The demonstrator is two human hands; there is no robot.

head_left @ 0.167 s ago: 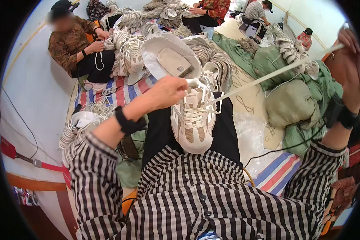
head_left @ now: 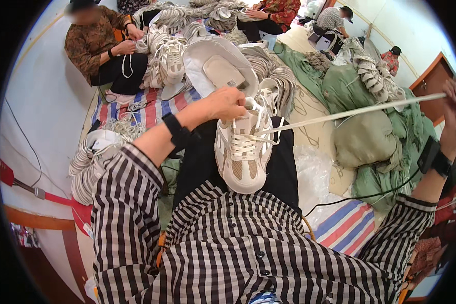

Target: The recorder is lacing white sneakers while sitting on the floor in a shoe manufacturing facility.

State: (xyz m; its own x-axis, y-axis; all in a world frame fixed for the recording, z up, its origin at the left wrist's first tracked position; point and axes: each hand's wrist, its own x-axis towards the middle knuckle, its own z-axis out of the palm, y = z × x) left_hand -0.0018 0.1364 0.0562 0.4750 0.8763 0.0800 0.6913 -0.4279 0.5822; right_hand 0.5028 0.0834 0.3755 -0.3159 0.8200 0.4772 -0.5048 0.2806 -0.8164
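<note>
A cream and beige sneaker [head_left: 244, 175] rests on my black-trousered lap with its toe toward me. My left hand [head_left: 222, 105] is closed at the shoe's far end, pinching near the top of the tongue; the fingertips partly hide what they grip. From the lacing, a flat off-white shoelace [head_left: 359, 110] runs taut up to the right. Its far end is gripped by my right hand [head_left: 453, 104], raised at the right edge of view. Laces cross over the lower part of the tongue, and another loose lace end hangs by the shoe's right side.
Just beyond the sneaker lies a white bowl-shaped piece [head_left: 192, 58] with a beige pad in it. Bundled shoe parts [head_left: 81, 172] lie at my left. Green sacks [head_left: 370, 134] stand at right, near a black cable [head_left: 359, 198]. Several people sit working farther off.
My right hand has come down, so the taut lace slopes less steeply. My left hand has shifted slightly at the shoe's opening and stays closed.
</note>
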